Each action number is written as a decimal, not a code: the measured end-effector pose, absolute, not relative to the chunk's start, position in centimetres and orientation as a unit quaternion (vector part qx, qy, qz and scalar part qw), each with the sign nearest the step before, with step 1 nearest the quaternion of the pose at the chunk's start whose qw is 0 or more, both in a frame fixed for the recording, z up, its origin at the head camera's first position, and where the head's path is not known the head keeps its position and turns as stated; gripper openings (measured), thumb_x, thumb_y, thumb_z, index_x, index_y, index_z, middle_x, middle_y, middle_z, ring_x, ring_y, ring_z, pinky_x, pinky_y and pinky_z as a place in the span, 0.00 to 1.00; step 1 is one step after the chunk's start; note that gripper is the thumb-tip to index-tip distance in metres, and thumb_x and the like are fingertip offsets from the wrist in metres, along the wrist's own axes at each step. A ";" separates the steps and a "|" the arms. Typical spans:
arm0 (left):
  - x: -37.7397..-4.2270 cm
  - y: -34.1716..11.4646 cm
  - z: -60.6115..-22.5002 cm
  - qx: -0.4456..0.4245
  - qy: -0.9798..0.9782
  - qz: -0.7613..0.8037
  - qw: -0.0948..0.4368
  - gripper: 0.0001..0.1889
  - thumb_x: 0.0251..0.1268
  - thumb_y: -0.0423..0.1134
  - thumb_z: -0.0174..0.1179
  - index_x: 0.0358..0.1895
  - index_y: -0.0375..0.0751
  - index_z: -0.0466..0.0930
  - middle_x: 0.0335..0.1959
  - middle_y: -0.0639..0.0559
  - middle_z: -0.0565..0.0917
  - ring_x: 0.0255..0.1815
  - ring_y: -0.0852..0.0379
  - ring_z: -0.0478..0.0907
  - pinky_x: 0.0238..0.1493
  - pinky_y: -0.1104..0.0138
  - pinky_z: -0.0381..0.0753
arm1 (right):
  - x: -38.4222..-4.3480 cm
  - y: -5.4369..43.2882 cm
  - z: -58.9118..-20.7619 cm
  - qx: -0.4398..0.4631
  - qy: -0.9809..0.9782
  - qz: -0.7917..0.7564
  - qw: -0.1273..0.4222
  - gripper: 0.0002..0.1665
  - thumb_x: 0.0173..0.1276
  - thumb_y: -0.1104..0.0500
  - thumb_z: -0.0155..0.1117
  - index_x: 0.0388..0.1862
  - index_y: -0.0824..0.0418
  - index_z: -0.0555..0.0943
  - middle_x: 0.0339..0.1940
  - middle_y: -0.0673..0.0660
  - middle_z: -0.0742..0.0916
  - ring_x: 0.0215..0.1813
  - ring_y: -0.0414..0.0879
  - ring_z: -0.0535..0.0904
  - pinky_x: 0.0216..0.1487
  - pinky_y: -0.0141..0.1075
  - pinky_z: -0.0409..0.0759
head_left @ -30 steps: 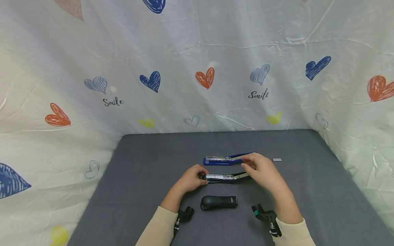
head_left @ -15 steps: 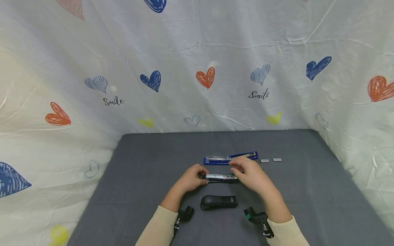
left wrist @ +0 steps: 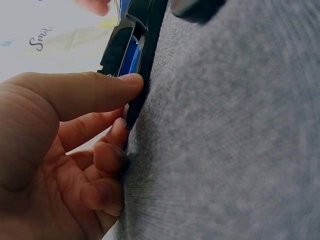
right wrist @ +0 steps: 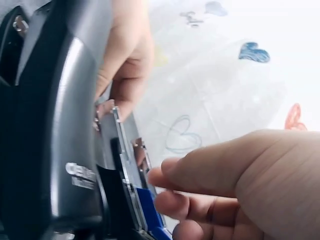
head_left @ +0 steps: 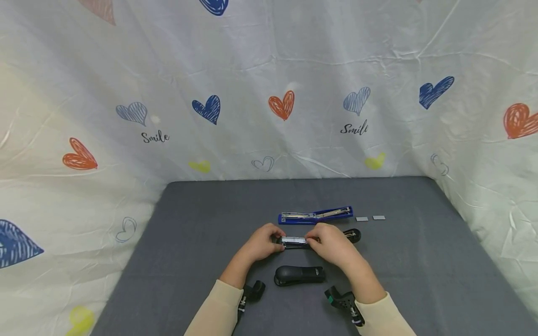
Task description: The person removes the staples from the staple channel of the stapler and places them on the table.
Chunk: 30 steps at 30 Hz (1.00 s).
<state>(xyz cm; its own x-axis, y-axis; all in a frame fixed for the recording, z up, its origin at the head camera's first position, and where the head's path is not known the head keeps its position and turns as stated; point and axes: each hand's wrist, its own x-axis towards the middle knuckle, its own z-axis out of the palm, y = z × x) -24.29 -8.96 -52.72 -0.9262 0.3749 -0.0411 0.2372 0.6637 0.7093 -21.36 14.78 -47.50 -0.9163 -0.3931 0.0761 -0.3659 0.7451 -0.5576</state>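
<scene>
A black stapler (head_left: pixel 293 246) lies folded wide open on the grey cloth, its silver magazine (head_left: pixel 293 240) facing up. My left hand (head_left: pixel 264 241) pinches its left end; in the left wrist view, the thumb (left wrist: pixel 107 92) presses on its black edge and the other fingers curl by the cloth. My right hand (head_left: pixel 332 241) is over the stapler's middle, covering the hinge. Its thumb and index fingertips are close together right at the magazine, and I cannot tell whether they pinch anything. Nearer to me lies a second, closed black stapler (head_left: pixel 299 276).
Beyond the hands lies an opened blue stapler (head_left: pixel 299 218). Two small grey strips, one nearer (head_left: pixel 362 219) and one farther right (head_left: pixel 379 217), lie beside it on the table (head_left: pixel 420 261). A white curtain with printed hearts (head_left: pixel 269 56) hangs behind.
My right hand has moved left along the black stapler from its far arm to its middle, its fingertips drawing together. That uncovers the blue stapler's right end and one grey strip. My left hand stays.
</scene>
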 end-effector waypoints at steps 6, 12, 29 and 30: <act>-24.3 -8.9 -52.7 0.171 0.907 0.374 0.090 0.13 0.56 0.34 0.76 0.45 0.42 0.88 0.40 0.55 0.78 0.42 0.56 0.74 0.47 0.59 0.75 | -21.0 14.1 -47.8 -0.172 0.955 -0.240 0.025 0.05 0.69 0.62 0.71 0.37 0.59 0.93 0.29 0.48 0.82 0.29 0.41 0.71 0.35 0.41 0.75; -24.5 -9.0 -52.9 0.174 0.907 0.373 0.088 0.14 0.56 0.34 0.76 0.46 0.42 0.88 0.40 0.55 0.78 0.41 0.56 0.74 0.47 0.59 0.75 | -20.6 13.4 -48.1 -0.166 0.964 -0.207 0.020 0.05 0.68 0.60 0.72 0.34 0.57 0.92 0.26 0.48 0.79 0.26 0.41 0.69 0.30 0.40 0.73; -24.6 -9.2 -53.1 0.185 0.905 0.374 0.080 0.13 0.55 0.34 0.76 0.45 0.42 0.88 0.39 0.55 0.78 0.41 0.57 0.74 0.46 0.61 0.75 | -20.8 12.1 -48.9 -0.050 0.960 -0.275 0.005 0.06 0.67 0.54 0.73 0.31 0.53 0.91 0.28 0.47 0.87 0.26 0.40 0.76 0.27 0.39 0.73; -24.6 -9.2 -53.1 0.185 0.905 0.375 0.080 0.13 0.55 0.34 0.76 0.45 0.42 0.88 0.39 0.55 0.78 0.41 0.57 0.74 0.46 0.61 0.75 | -20.8 12.1 -48.9 -0.047 0.957 -0.285 0.002 0.06 0.67 0.54 0.73 0.30 0.52 0.91 0.27 0.46 0.87 0.26 0.40 0.75 0.27 0.39 0.73</act>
<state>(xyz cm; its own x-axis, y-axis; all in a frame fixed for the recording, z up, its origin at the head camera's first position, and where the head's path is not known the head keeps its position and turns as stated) -24.56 -9.20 -53.10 -0.9189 0.3945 -0.0069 0.2742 0.6512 0.7076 -20.83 12.12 -48.87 -0.9956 -0.0909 0.0219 -0.0880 0.8329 -0.5464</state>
